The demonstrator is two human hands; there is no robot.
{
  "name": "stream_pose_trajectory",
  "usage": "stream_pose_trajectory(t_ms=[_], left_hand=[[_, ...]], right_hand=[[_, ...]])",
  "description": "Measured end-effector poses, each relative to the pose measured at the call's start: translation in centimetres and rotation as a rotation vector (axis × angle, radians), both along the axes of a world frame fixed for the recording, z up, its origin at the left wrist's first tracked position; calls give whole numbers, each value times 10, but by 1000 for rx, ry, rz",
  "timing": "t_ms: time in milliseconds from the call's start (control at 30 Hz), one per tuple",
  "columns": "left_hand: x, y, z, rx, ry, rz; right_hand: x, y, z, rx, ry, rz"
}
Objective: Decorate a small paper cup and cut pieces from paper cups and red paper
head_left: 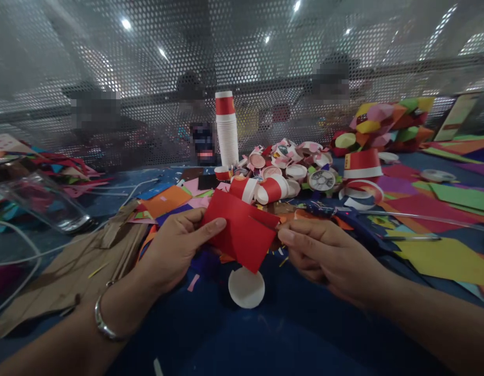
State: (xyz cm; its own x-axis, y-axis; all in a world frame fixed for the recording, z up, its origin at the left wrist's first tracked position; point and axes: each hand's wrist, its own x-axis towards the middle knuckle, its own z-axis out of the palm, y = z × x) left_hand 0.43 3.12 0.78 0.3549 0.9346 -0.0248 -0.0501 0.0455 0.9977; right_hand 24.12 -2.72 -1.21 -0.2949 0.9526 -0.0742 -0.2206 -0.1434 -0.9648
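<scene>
A sheet of red paper (pixel 242 232) hangs tilted above the blue table between my two hands. My left hand (pixel 177 243) grips its left side, thumb lying on top. On the upper right a slit partly separates a narrow strip (pixel 265 216) from the sheet. My right hand (pixel 318 248) is closed in a pinch at the end of that strip. Just below the sheet's lower corner, a white paper disc (pixel 246 288) lies on the table.
Behind my hands are red-and-white paper cups (pixel 273 189), a tall cup stack (pixel 227 130) and a heap of cut cup pieces (pixel 291 156). Cardboard (pixel 69 271) and a clear glass (pixel 49 201) lie left. A glue gun (pixel 353 227), pen (pixel 414 238) and yellow paper (pixel 449 258) lie right.
</scene>
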Motion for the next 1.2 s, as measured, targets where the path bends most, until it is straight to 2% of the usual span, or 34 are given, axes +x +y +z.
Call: stream_pose_trajectory(t_ms=[200,500,633,733,900,967,1133,1200], left_hand=[[0,-3,-3,97,81,22],[-2,-5,-7,76,118,17],[0,-7,-4,73,104,10],[1,-7,1,35,66,2],[2,-4,4,-116,30,-35],[2,-4,2,-86,40,-19],[1,-11,-1,114,167,24],[2,-14,-1,138,198,25]], right_hand=[[2,0,-2,9,-1,28],[2,0,-8,22,32,63],[1,0,-7,-22,67,55],[0,0,-4,-73,78,33],[0,-1,-1,-88,71,50],[0,0,-2,-82,77,56],[0,1,-6,-66,117,82],[0,1,-7,-49,131,91]])
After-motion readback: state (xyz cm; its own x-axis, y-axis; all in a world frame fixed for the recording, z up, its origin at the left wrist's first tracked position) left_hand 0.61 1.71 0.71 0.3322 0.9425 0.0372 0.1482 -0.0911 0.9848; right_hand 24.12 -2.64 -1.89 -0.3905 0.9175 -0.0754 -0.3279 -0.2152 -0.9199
